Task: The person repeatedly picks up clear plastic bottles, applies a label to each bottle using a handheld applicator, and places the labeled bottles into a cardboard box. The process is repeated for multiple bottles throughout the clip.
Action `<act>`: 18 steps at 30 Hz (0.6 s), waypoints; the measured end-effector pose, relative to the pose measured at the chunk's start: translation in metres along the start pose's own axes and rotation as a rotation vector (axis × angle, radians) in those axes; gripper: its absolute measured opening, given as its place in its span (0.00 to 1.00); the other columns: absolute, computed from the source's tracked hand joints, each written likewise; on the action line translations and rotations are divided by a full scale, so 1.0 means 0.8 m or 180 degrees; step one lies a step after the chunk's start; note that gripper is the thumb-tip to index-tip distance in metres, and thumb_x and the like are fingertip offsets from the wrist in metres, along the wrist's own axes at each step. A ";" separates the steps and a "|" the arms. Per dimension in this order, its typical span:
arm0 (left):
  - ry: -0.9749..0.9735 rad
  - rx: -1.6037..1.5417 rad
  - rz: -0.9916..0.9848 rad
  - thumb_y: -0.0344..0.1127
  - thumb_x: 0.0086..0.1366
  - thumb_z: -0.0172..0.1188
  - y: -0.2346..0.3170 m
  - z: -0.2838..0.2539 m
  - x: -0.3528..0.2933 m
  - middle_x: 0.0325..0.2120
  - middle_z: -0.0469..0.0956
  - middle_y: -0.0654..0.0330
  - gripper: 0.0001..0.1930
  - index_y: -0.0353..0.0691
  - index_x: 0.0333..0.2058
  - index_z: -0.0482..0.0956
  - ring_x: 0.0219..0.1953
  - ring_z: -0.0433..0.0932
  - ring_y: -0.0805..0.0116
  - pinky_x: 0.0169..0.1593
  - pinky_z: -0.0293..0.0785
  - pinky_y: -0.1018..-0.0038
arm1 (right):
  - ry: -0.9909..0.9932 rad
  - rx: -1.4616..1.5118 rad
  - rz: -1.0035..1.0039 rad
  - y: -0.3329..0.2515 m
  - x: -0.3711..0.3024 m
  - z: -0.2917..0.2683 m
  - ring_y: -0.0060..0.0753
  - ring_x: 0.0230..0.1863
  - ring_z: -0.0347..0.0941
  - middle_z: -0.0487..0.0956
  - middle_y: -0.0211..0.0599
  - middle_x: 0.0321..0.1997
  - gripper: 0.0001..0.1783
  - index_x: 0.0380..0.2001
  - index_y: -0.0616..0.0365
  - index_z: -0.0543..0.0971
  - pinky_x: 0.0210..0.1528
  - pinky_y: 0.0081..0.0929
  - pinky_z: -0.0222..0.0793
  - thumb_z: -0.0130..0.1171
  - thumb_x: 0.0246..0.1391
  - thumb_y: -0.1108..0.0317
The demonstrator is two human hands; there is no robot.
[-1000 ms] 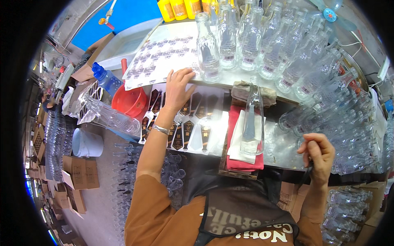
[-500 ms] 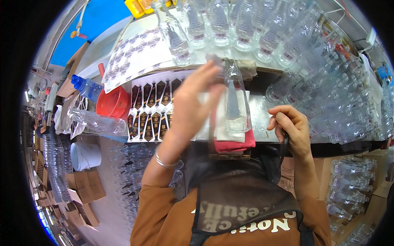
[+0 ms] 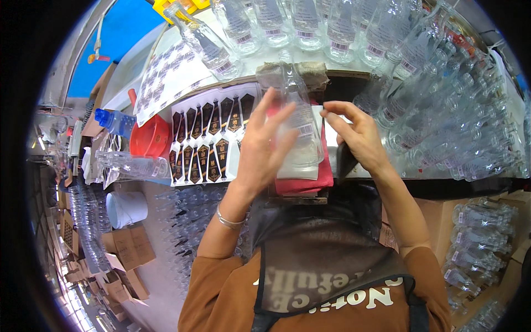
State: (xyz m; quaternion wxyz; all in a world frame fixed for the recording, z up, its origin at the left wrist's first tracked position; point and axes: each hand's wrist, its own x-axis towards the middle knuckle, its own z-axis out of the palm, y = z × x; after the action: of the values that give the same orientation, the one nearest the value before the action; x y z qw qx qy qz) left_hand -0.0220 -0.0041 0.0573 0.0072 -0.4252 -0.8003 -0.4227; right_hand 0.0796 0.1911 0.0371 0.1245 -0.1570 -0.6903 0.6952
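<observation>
A clear glass bottle [image 3: 304, 130] with a pale printed label lies on a white cloth [image 3: 298, 170] over a red cloth [image 3: 307, 185], its neck on a rough block [image 3: 312, 74]. My left hand [image 3: 263, 146], blurred by motion, is open with fingers spread at the bottle's left side; whether it touches the glass I cannot tell. To the right of the bottle is my right hand [image 3: 359, 135], thumb and forefinger close together. A dark, pointed piece like a black label [image 3: 347, 161] hangs beneath it, apparently held by its fingers.
A sheet of black tie-shaped labels [image 3: 207, 135] lies to the left, near a red bowl [image 3: 152, 135] and a blue-capped bottle [image 3: 115, 119]. Standing glass bottles [image 3: 271, 25] line the far shelf; many more [image 3: 442, 122] crowd the right. Cartons [image 3: 130, 246] sit on the floor.
My right hand has moved left and up toward the bottle, bringing the dark piece with it. My left hand stays beside the bottle, its fingers now more spread. The whole view has shifted slightly.
</observation>
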 end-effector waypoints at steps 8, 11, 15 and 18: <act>-0.0090 -0.0315 -0.0128 0.39 0.64 0.67 -0.028 0.011 0.001 0.69 0.60 0.46 0.28 0.46 0.62 0.75 0.70 0.62 0.51 0.70 0.59 0.59 | -0.0420 -0.0599 0.0013 0.026 0.016 0.014 0.24 0.41 0.80 0.79 0.41 0.54 0.30 0.59 0.68 0.73 0.43 0.24 0.75 0.63 0.62 0.56; -0.0176 -0.0286 -0.0010 0.38 0.62 0.68 -0.031 0.013 -0.004 0.69 0.60 0.47 0.29 0.48 0.63 0.75 0.70 0.62 0.51 0.70 0.58 0.59 | -0.0418 -0.0394 -0.0032 0.029 0.006 0.017 0.24 0.41 0.80 0.78 0.42 0.54 0.30 0.60 0.69 0.72 0.40 0.21 0.76 0.65 0.62 0.60; -0.0216 -0.0271 0.0058 0.39 0.63 0.67 -0.030 0.011 -0.010 0.69 0.61 0.48 0.29 0.47 0.63 0.74 0.70 0.62 0.52 0.70 0.58 0.59 | -0.0334 -0.0182 0.0076 0.024 -0.006 0.020 0.31 0.45 0.81 0.82 0.44 0.49 0.30 0.56 0.67 0.75 0.48 0.27 0.75 0.66 0.59 0.55; -0.0191 -0.0626 -0.0029 0.32 0.60 0.68 -0.031 0.010 -0.013 0.68 0.60 0.40 0.30 0.46 0.63 0.74 0.69 0.63 0.46 0.67 0.62 0.60 | -0.0402 -0.0153 0.0040 0.027 -0.003 0.017 0.31 0.45 0.80 0.81 0.43 0.50 0.30 0.57 0.67 0.75 0.48 0.26 0.75 0.65 0.60 0.56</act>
State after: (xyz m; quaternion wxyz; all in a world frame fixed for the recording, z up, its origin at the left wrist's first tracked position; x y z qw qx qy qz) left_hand -0.0300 -0.0127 0.0317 -0.0604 -0.4326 -0.7567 -0.4864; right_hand 0.0777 0.1772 0.0154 0.0724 -0.1201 -0.7123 0.6877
